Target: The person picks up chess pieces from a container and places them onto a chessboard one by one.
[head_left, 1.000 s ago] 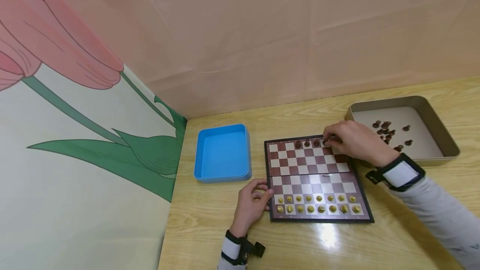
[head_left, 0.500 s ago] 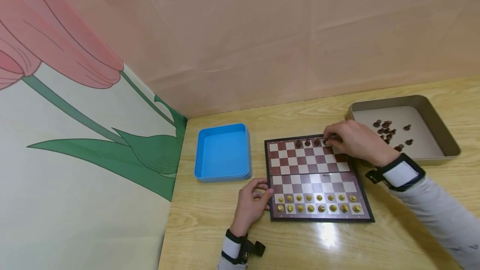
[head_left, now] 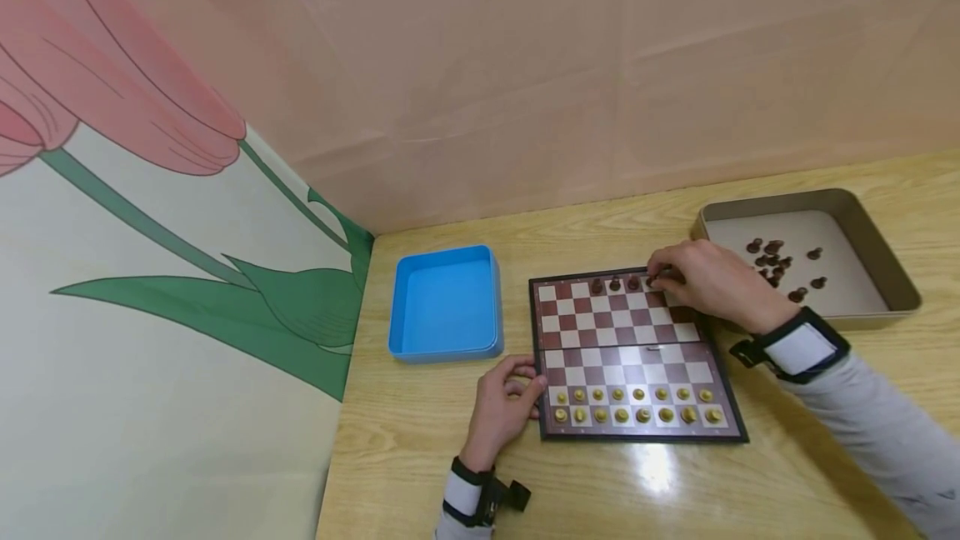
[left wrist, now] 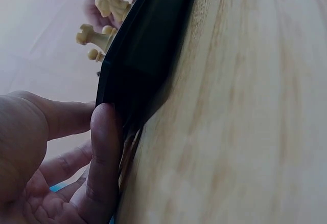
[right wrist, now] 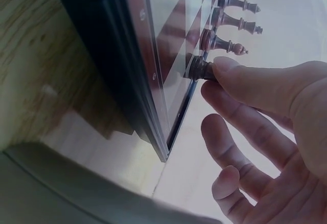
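My left hand (head_left: 501, 408) holds the left edge of the chessboard (head_left: 555, 361). In the left wrist view its thumb and a finger pinch the board's black rim (left wrist: 135, 55). At the far side my right hand (head_left: 712, 280) pinches a dark brown chess piece (right wrist: 199, 69) between thumb and index finger. Its base is at the board's surface; its top is hidden by the fingers, so its kind cannot be told. The other right fingers are spread apart. Beside it three dark pieces (head_left: 615, 283) stand in the far row. Two full rows of gold-coloured pieces (head_left: 642, 415) stand along the near side.
A beige tray (head_left: 870, 252) with several loose dark chess pieces (head_left: 772, 261) stands right of the board, behind the right wrist. At the left is a blue tray (head_left: 446, 307). Both stand on the wooden table (head_left: 405, 440), with a cloth-covered wall (head_left: 480, 107) behind.
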A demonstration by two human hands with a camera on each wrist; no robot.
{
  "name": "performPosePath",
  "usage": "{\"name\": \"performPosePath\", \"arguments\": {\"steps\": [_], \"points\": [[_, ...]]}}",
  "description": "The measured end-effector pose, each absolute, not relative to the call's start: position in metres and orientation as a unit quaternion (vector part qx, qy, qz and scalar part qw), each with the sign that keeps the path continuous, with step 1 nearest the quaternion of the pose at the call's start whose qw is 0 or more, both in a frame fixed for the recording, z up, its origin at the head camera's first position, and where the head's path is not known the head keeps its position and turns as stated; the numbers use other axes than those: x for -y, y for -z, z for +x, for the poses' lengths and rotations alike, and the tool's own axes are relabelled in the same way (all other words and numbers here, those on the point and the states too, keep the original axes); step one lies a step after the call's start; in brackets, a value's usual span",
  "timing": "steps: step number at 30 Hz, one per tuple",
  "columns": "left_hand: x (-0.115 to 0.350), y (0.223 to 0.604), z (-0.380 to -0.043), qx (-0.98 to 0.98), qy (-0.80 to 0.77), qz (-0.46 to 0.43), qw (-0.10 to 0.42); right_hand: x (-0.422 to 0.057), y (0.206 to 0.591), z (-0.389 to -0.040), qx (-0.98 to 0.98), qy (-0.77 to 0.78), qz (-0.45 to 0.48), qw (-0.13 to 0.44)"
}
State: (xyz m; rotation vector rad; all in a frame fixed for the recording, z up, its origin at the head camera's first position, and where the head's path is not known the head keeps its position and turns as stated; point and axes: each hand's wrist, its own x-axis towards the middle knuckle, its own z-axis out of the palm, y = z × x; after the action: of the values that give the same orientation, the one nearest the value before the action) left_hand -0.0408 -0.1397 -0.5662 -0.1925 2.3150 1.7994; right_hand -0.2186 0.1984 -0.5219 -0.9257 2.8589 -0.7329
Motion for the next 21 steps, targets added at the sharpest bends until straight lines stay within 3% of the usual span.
{"name": "performPosePath", "arguments": {"steps": [21], "points": [[0.1402, 0.5676, -0.0406, -0.782, -0.610, -0.072, 0.104, -0.2033, 0.5144, -0.2166, -0.922, 0.229, -0.310, 0.028]]}}
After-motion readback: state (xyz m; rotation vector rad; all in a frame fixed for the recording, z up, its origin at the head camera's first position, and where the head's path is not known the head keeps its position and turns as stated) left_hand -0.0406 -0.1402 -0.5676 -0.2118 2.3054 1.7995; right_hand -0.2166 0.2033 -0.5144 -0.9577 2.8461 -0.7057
